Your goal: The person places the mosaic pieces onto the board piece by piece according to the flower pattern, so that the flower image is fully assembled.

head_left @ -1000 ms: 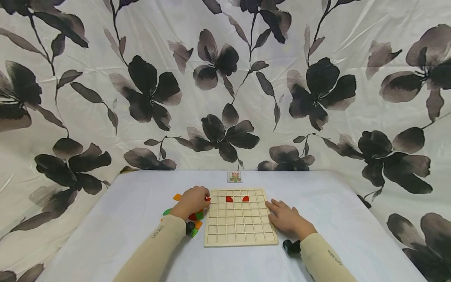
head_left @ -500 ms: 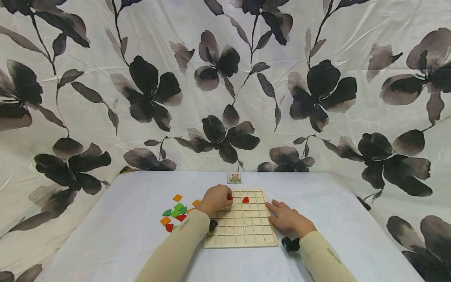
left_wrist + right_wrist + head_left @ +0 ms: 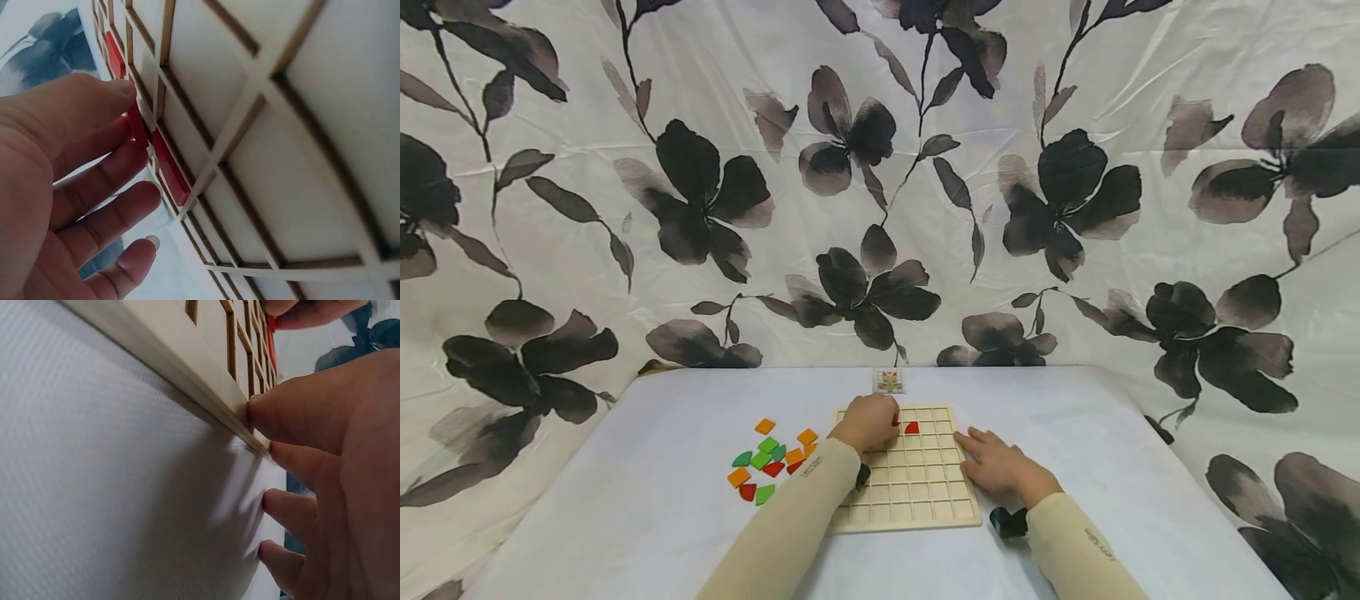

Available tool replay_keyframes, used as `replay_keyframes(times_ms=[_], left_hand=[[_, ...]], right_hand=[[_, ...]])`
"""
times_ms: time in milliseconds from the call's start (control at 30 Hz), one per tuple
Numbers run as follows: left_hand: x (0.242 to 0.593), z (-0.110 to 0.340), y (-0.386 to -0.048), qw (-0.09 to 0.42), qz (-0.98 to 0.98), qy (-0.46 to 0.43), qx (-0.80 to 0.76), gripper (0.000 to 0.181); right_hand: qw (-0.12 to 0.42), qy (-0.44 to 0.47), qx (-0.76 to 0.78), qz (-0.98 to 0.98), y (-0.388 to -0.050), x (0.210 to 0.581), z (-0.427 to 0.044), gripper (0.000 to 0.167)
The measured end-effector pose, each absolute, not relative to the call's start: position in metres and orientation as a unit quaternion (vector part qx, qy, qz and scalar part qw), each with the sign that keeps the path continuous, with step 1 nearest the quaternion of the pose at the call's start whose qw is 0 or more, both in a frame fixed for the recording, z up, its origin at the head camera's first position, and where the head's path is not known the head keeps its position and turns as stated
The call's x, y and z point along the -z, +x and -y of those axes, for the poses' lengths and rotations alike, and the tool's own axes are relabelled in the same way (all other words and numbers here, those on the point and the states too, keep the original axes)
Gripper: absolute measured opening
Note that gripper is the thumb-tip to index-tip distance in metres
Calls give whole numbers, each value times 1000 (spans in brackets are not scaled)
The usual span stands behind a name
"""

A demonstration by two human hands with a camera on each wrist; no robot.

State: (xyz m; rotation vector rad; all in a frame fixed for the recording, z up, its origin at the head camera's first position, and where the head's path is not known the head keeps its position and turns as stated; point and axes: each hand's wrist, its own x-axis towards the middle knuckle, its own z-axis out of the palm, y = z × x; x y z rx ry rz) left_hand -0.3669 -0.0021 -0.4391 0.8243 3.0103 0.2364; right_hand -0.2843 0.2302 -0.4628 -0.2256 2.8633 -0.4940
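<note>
Fingers [image 3: 90, 147] pinch flat piece [image 3: 138, 127] over wooden grid [image 3: 300, 181].

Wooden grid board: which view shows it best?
Head view: most of the board shows, with the left hand over part. Left wrist shows a close, slanted section; right wrist, one edge and some cells.

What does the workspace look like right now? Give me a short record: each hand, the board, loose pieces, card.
Left hand: pinching a red piece at the board's far part; whether it is fully seated is unclear
Right hand: thumb touching the rim of the board, no piece held
Board: pale grid, with two other red pieces on it
Loose pieces: green, orange and red, scattered on the table left of the board
Card: small, patterned, lying beyond the board
</note>
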Motion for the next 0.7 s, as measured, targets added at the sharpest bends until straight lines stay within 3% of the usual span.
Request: replay_keyframes(times_ms=[700], left_hand=[[446,-9,-368,-16,-963,251,-97,14]], right_hand=[[114,-55,168,-978,-282,460,-223,55]])
